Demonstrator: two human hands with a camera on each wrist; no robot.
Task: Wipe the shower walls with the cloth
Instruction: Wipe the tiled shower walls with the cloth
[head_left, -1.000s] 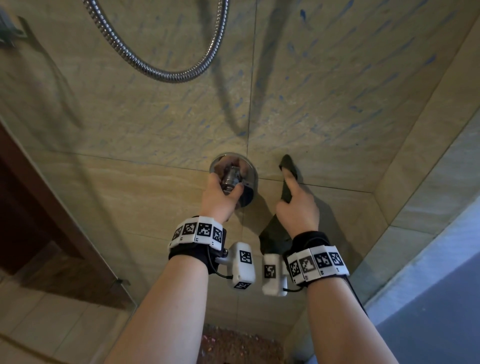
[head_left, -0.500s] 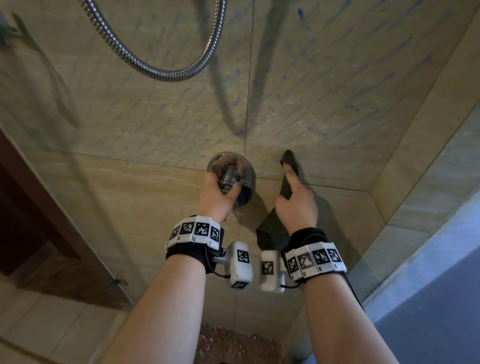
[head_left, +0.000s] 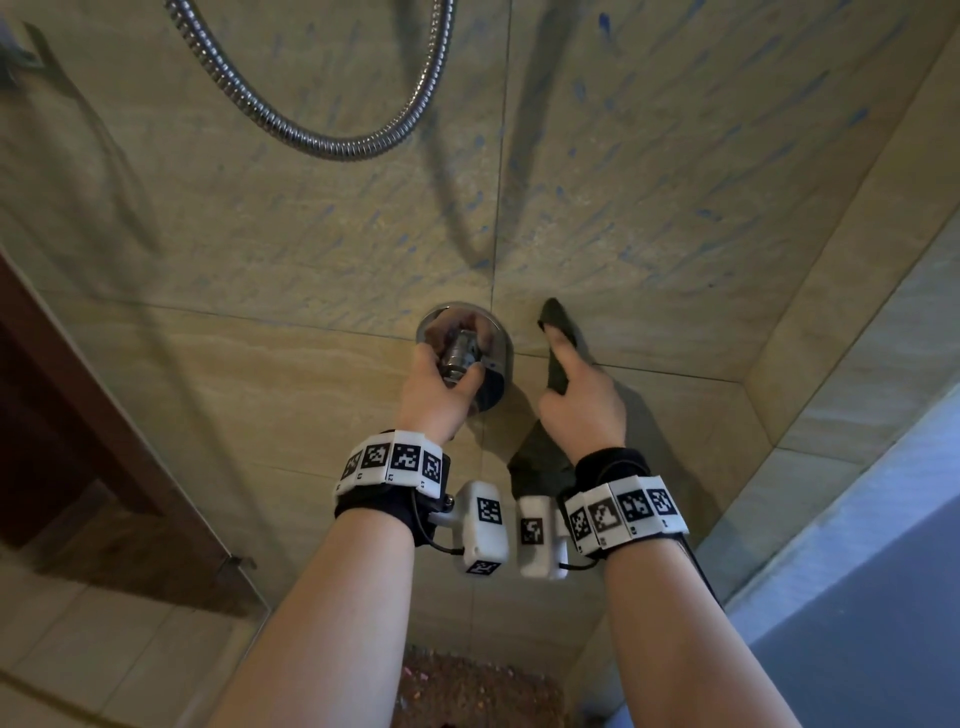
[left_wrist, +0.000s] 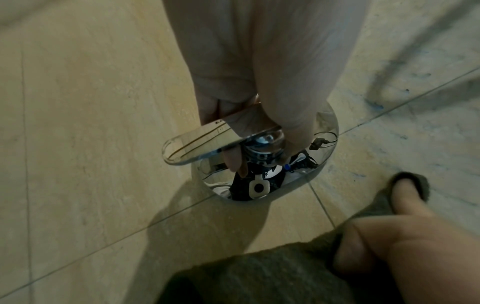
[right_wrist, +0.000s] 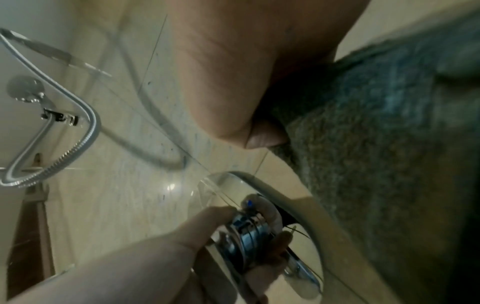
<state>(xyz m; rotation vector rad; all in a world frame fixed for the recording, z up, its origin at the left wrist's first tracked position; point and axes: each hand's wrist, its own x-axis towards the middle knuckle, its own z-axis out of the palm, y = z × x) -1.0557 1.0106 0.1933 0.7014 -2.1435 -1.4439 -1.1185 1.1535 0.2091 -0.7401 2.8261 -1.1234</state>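
Seen from the head camera, looking at a beige tiled shower wall (head_left: 260, 218) streaked with faint blue marks. At far left, a dark wooden door frame (head_left: 78, 415) beside a glass panel edge. Above, hanging in a loop across the wall, a ribbed metal shower hose (head_left: 332, 148).

Left of centre, raised to the wall: the left hand (head_left: 436, 395), fingers and thumb curled around the chrome valve handle (head_left: 460, 356), clamped on it. Behind the handle, fixed flat to the wall where the tile joints cross, a round chrome plate (head_left: 498, 353). From the left wrist camera, handle lever (left_wrist: 197, 144) pointing off to the left, left hand (left_wrist: 259, 82) wrapped over its base, fingertips (left_wrist: 235, 162) reaching under it.

Just right of the plate: the right hand (head_left: 579, 410), pressing a dark green cloth (head_left: 558, 332) against the wall. Index finger stretched up along the cloth, remaining fingers folded on it, thumb tucked against it. Cloth touching the wall, its top corner just beyond the fingertip, its lower part hanging down behind the wrist. From the right wrist camera, thumb (right_wrist: 233, 92) pinned on the cloth (right_wrist: 376, 154), handle (right_wrist: 249, 228) just beside.

On both wrists, black straps with white coded marker bands (head_left: 392, 462). At far right, the adjoining tiled side wall (head_left: 883, 270).
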